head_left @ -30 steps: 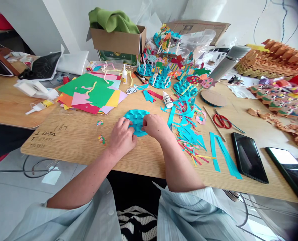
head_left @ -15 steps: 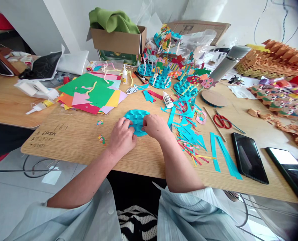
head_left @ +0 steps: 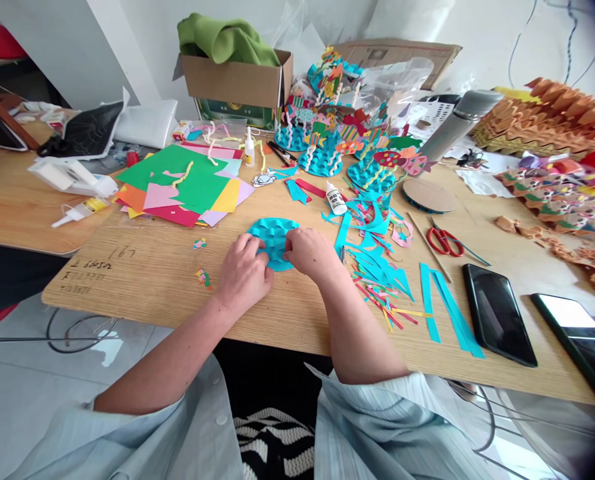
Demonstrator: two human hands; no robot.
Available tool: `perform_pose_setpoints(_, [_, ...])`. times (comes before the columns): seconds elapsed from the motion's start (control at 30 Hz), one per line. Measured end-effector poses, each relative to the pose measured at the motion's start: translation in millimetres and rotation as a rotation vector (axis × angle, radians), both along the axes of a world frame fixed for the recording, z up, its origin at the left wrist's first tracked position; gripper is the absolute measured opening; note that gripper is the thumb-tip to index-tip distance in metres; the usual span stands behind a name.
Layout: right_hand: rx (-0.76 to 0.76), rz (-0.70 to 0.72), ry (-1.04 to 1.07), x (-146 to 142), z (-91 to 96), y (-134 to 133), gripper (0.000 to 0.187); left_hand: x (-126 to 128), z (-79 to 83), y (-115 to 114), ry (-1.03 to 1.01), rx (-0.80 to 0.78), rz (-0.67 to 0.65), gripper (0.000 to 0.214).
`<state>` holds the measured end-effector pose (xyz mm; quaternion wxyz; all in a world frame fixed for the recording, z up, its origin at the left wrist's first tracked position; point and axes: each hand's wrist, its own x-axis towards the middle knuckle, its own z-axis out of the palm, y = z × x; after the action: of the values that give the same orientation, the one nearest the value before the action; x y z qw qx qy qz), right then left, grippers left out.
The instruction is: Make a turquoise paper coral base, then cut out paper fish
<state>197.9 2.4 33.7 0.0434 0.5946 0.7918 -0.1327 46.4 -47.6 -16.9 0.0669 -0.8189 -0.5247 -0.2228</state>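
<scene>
on wood-grain tabletop (head_left: 152,287), round, bumpy, bright-blue disc (head_left: 276,235) between half-curled left hand (head_left: 242,268) and right hand (head_left: 311,252), touching it, firm grip impossible to tell; seemingly blue throughout already, without colourful paper fish (head_left: 386,159) seen behind.

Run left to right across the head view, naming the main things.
Lying yellow-labelled bottle, colourful paper scraps, left hand's grip, blue bumpy disc, right hand's grip, red-handled scissors, black phone, second phone at the right edge.

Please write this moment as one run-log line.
left hand: touching bumpy blue disc; right hand: at its right edge; nearby: white bottle, paper scraps
</scene>
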Motion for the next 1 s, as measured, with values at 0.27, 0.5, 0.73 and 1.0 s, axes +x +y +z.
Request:
perform_pose_setpoints(0.27, [0.008, -0.005, -0.016, -0.9, 0.3, -1.0, 0.024, -0.1, 0.1, -0.4, 0.013, 0.010, 0.003, 0.015])
perform_pose_setpoints(0.5, [0.041, -0.018, -0.039, -2.4, -2.0, -3.4, 0.021, -0.1, 0.2, -1.0, 0.010, 0.012, 0.001, 0.016])
perform_pose_setpoints(0.73, [0.065, -0.029, -0.076, -5.7, 2.8, -9.9, 0.023, 0.0, 2.6, -2.0, 0.030, 0.004, -0.006, 0.017])
perform_pose_setpoints(1.0, [0.043, -0.062, -0.104, -7.5, 7.2, -10.7, 0.024, -0.5, 8.0, -6.8, 0.074, -0.040, -0.003, 0.020])
